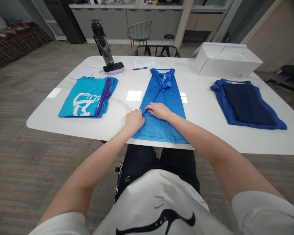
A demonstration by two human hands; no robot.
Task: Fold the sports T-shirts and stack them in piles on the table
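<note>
Two bare hands on one bright blue, silky-looking fabric garment (166, 96) right now, laid out as a long narrow panel on the glossy white bench (112, 127), right in front of the wearer. Its hem runs along the near edge of the bench and the neck end points away, with a bunched-up, wrinkly patch just below the collar.

Left hand (135, 120) is at the garment's left edge, fingers curled in tight with the edge fabric pinched in them. Right hand (159, 110) comes in from the other side, lying across the cloth just beside the left one, fingers bent with barely any gap, tips nipping a small ridge of that same edge.

Off to the left sits a folded turquoise shirt with white lettering (88, 94), on top of more folded clothes with purple and blue edges showing. Over on the right, a dark navy folded cloth (247, 104) lies on a royal-blue folded garment (218, 93), with a white cardboard box (227, 67) behind them. Further back there's a tall dark see-through bottle (105, 47), plus a slim dark pen (140, 68) near a printed white paper sheet (144, 62).
</note>
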